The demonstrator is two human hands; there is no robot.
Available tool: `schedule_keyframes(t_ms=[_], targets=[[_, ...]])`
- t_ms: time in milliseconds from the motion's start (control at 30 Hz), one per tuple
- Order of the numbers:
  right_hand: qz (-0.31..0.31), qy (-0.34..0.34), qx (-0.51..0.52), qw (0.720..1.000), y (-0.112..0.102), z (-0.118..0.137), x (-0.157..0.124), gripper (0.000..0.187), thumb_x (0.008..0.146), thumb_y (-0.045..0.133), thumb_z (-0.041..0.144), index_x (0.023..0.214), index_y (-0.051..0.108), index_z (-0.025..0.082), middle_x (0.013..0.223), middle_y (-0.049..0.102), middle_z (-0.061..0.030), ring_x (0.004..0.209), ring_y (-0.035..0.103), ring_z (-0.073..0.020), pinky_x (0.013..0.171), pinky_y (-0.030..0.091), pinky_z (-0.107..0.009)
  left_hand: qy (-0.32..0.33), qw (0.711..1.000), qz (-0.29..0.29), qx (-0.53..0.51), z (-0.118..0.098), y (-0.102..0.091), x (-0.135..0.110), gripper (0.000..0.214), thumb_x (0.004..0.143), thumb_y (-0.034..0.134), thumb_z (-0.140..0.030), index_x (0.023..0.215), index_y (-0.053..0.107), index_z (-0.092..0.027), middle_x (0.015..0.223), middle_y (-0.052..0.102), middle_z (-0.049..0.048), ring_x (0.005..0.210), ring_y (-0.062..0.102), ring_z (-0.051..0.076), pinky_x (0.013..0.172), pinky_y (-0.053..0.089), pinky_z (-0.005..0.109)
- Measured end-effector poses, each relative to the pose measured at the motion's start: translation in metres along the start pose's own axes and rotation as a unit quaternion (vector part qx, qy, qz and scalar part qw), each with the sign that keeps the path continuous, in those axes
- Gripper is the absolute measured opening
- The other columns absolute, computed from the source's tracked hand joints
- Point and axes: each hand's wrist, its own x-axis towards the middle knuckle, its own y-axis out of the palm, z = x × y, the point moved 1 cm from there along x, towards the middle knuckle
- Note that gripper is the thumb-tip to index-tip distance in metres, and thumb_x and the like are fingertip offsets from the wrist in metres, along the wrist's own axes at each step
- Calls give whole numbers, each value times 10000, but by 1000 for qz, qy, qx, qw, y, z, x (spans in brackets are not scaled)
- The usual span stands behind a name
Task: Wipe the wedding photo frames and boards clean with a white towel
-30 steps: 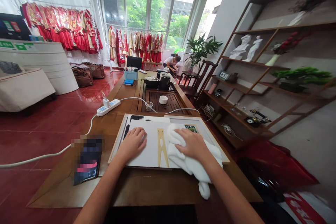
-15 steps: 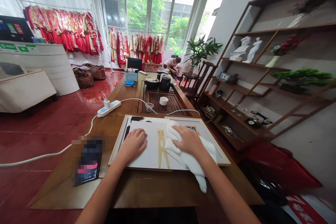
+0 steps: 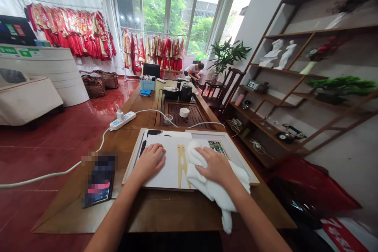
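A pale wooden picture frame point(image 3: 239, 163) lies flat on the wooden table point(image 3: 165, 212), with a white board point(image 3: 169, 165) on top of it. My left hand point(image 3: 150, 160) lies flat on the board's left part, fingers loosely curled. My right hand point(image 3: 215, 165) presses a bunched white cloth point(image 3: 218, 193) onto the board's right side. A tan wooden forked tool point(image 3: 182, 164) rests on the board between both hands. A small colour photo point(image 3: 217, 146) shows just beyond my right hand.
A phone point(image 3: 99, 180) leans at the left of the table. A white power strip point(image 3: 122, 120) with its cord lies further back, near a tea tray point(image 3: 183, 115) with cups and kettles. A person bends over at the far end. Wooden shelves point(image 3: 295, 86) stand at the right.
My right hand has rubbed the cloth left and then back toward me over the board's right side. The left hand has stayed put.
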Motion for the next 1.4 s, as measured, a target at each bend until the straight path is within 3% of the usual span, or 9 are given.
schedule_keyframes(t_ms=[167,300,433,600,767,867,967,1167,1400], targets=[[5,51,-16,999,1,-11,35,505,792,528,430,1251,505,222,1089,622,-77,972,572,-244,764,371,-316,1,1000,2,2,0,0,0,205,909,428,-258,1078,539,-221,1147,551,65,1133,487,218,977,407,403],[1,69,-15,998,2,-12,48,501,800,518,458,1248,503,234,1128,617,-77,999,566,-253,746,371,-313,-1,1000,-2,7,1,2,-1,206,907,433,-258,1081,539,-225,1151,553,63,1134,489,216,979,408,399],[0,65,-12,998,3,-9,39,500,802,509,424,1255,507,212,1123,615,-91,996,565,-255,788,372,-329,-4,1000,-1,10,0,2,-1,204,906,434,-260,1075,542,-223,1150,558,63,1132,492,219,974,411,402],[8,35,10,999,2,1,7,499,785,520,394,1245,523,199,1102,618,-87,976,569,-251,804,372,-332,-7,1000,-7,11,0,2,0,213,897,445,-251,1085,542,-223,1150,560,65,1127,496,220,961,419,400],[32,10,26,999,-14,8,-17,465,767,526,357,1212,535,225,1030,630,-56,902,586,-235,740,369,-321,-7,1000,-3,12,2,2,-1,212,898,446,-254,1085,540,-220,1158,557,64,1134,492,222,967,411,402],[12,5,27,1000,-32,17,-14,448,769,526,359,1197,537,227,994,624,-54,882,579,-232,718,360,-316,-4,1000,-9,8,1,3,-1,212,897,447,-249,1086,540,-224,1154,557,64,1139,491,220,971,408,399],[4,-42,44,998,-42,38,-4,462,755,557,374,1195,531,235,971,614,-52,899,560,-232,733,353,-314,-7,1000,-9,7,1,2,-1,218,899,442,-252,1094,537,-226,1157,556,64,1141,489,221,971,405,402],[61,-127,64,988,-23,79,13,416,732,589,398,1118,548,246,988,605,-43,903,541,-227,716,348,-308,-8,1000,11,7,2,1,-2,209,862,492,-227,1065,543,-224,1190,542,73,1147,484,231,969,406,404],[55,-118,81,988,-18,72,12,448,718,600,385,1144,544,260,998,607,-39,934,543,-226,741,360,-305,-3,1000,7,7,2,2,-1,204,874,479,-242,1067,545,-221,1178,547,76,1147,485,230,970,408,406]])
